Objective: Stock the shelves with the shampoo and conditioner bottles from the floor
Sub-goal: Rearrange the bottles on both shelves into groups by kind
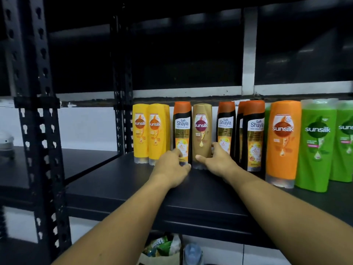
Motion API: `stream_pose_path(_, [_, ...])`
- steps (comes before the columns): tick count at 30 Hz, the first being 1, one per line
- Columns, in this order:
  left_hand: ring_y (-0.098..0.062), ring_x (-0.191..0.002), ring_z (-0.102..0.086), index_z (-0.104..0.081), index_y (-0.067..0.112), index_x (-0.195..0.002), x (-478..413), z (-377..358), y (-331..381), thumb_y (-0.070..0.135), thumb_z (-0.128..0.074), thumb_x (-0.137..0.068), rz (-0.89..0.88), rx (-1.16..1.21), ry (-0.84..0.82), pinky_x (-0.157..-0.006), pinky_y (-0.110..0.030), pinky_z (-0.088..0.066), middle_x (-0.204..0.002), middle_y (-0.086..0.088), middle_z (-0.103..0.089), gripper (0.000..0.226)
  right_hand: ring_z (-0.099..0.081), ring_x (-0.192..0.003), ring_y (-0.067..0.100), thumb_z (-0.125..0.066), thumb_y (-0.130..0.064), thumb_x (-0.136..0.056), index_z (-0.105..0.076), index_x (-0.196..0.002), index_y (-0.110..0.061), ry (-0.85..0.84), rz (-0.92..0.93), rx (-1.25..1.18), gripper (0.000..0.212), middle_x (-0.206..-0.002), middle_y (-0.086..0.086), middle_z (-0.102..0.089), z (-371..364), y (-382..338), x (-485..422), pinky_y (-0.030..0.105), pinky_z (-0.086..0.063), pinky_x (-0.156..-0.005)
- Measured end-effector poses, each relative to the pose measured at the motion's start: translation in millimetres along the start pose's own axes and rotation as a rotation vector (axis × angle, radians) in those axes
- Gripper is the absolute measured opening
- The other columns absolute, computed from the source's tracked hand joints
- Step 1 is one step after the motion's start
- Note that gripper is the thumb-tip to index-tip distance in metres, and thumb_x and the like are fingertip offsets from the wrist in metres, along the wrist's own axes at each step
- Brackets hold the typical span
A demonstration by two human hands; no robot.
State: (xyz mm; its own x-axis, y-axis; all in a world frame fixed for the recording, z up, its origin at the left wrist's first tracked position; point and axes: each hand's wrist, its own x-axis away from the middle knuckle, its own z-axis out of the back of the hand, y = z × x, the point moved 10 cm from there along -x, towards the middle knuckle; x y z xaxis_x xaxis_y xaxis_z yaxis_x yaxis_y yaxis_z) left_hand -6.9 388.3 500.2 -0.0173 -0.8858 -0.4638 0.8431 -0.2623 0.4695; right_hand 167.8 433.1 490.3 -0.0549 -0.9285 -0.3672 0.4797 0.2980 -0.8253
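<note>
**Two bottles gripped within the shelf row**

A row of shampoo and conditioner bottles is shown standing upright along the back of a black shelf (200, 197). The left hand (172, 166) is curled round the foot of a black-and-orange Safi Shayla bottle (182, 129). Its fingers are wrapped about the bottle's left side, and the thumb is laid across the front of the base. The right hand (218, 159) is closed on the lower part of the gold Sunsilk bottle (202, 131) just beside it, with the thumb set on the front and the fingers on the right flank. Both held bottles are seen with their bases on the shelf, nearly touching one another.

To their left, two yellow Sunsilk bottles (156, 134) are placed side by side. To the right are ranged a second Safi Shayla bottle (226, 127) and a pair of the same kind (255, 134), one behind the other. Beyond these come an orange Sunsilk bottle (282, 142) and two green Sunsilk bottles (317, 146), which reach the right edge of view.

The shelf is carried by a perforated black upright (38, 121). Below the shelf, a bag of packets (162, 245) and a pale bottle top (193, 252) are partly visible and blurred.
</note>
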Motion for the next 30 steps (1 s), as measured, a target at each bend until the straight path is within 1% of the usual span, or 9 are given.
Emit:
stream_pose_path(3, [-0.022, -0.102, -0.061, -0.048, 0.017, -0.126, -9, 18, -2, 0.027, -0.073, -0.091, 0.025, 0.172, 0.123, -0.078, -0.031, -0.046, -0.115, -0.002, -0.064, 0.045, -0.063, -0.114, 0.017, -0.078, -0.027, -0.088, -0.047, -0.135, -0.021, 0.013, 0.014, -0.079, 0.057, -0.123, -0.002, -0.066, 2, 5, -2, 0.042, -0.051, -0.104])
stream_pose_path(6, [-0.019, -0.101, -0.062, -0.038, 0.016, -0.135, -24, 23, 4, 0.023, -0.076, -0.090, 0.043, 0.339, 0.127, -0.080, -0.030, -0.046, -0.113, 0.000, -0.063, 0.059, -0.063, -0.114, 0.016, -0.075, -0.025, -0.090, -0.047, -0.122, -0.029, 0.010, 0.039, -0.083, 0.043, -0.118, -0.008, -0.065, -1, 5, -2, 0.041, -0.050, -0.105])
stream_pose_path(9, [-0.015, -0.103, -0.059, -0.036, 0.018, -0.136, -38, 19, 6, 0.018, -0.079, -0.088, 0.054, 0.472, 0.120, -0.083, -0.028, -0.044, -0.119, 0.003, -0.061, 0.065, -0.062, -0.116, 0.015, -0.075, -0.024, -0.091, -0.045, -0.125, -0.032, -0.026, 0.068, -0.123, 0.046, -0.120, -0.011, -0.062, -5, 1, -3, 0.041, -0.050, -0.105])
stream_pose_path(12, [-0.015, -0.103, -0.060, -0.036, 0.020, -0.138, -46, 8, 2, 0.018, -0.080, -0.086, 0.033, 0.474, 0.147, -0.081, -0.026, -0.045, -0.125, 0.001, -0.062, 0.068, -0.062, -0.116, 0.013, -0.075, -0.025, -0.091, -0.044, -0.136, -0.029, -0.028, 0.070, -0.146, 0.055, -0.125, -0.009, -0.063, -4, 4, -8, 0.041, -0.050, -0.106])
stream_pose_path(14, [-0.015, -0.103, -0.062, -0.037, 0.021, -0.137, -48, 4, 1, 0.018, -0.080, -0.086, 0.007, 0.458, 0.168, -0.077, -0.022, -0.045, -0.124, 0.002, -0.063, 0.067, -0.062, -0.115, 0.013, -0.074, -0.025, -0.091, -0.045, -0.130, -0.031, -0.018, 0.067, -0.139, 0.049, -0.123, -0.009, -0.065, -3, 8, -12, 0.041, -0.050, -0.105])
stream_pose_path(16, [-0.015, -0.108, -0.061, -0.037, 0.022, -0.138, -49, 5, 2, 0.017, -0.080, -0.086, -0.024, 0.447, 0.181, -0.083, -0.025, -0.044, -0.125, 0.004, -0.062, 0.067, -0.061, -0.114, 0.014, -0.072, -0.024, -0.092, -0.045, -0.124, -0.033, -0.020, 0.071, -0.126, 0.042, -0.120, -0.009, -0.064, -5, 8, -14, 0.040, -0.050, -0.105])
stream_pose_path(21, [-0.014, -0.110, -0.060, -0.034, 0.025, -0.143, -46, 6, 3, 0.017, -0.077, -0.089, -0.045, 0.482, 0.151, -0.088, -0.028, -0.043, -0.126, 0.006, -0.061, 0.070, -0.060, -0.115, 0.011, -0.072, -0.026, -0.092, -0.044, -0.122, -0.034, -0.038, 0.073, -0.166, 0.042, -0.113, -0.016, -0.062, -6, 7, -14, 0.037, -0.048, -0.105])
stream_pose_path(26, [-0.006, -0.105, -0.061, -0.033, 0.027, -0.145, -36, 6, 5, 0.018, -0.077, -0.089, -0.066, 0.540, 0.120, -0.078, -0.018, -0.043, -0.123, 0.010, -0.062, 0.071, -0.061, -0.113, 0.012, -0.070, -0.022, -0.094, -0.050, -0.127, -0.030, -0.001, 0.061, -0.153, 0.040, -0.117, -0.011, -0.066, 0, 7, -9, 0.039, -0.050, -0.105])
stream_pose_path(30, [-0.002, -0.100, -0.061, -0.035, 0.030, -0.141, -29, 10, 7, 0.017, -0.078, -0.088, -0.058, 0.560, 0.133, -0.071, -0.012, -0.041, -0.115, 0.013, -0.062, 0.069, -0.060, -0.112, 0.012, -0.068, -0.012, -0.094, -0.046, -0.136, -0.024, -0.006, 0.056, -0.110, 0.048, -0.118, -0.010, -0.062, 4, 7, -2, 0.029, -0.047, -0.100])
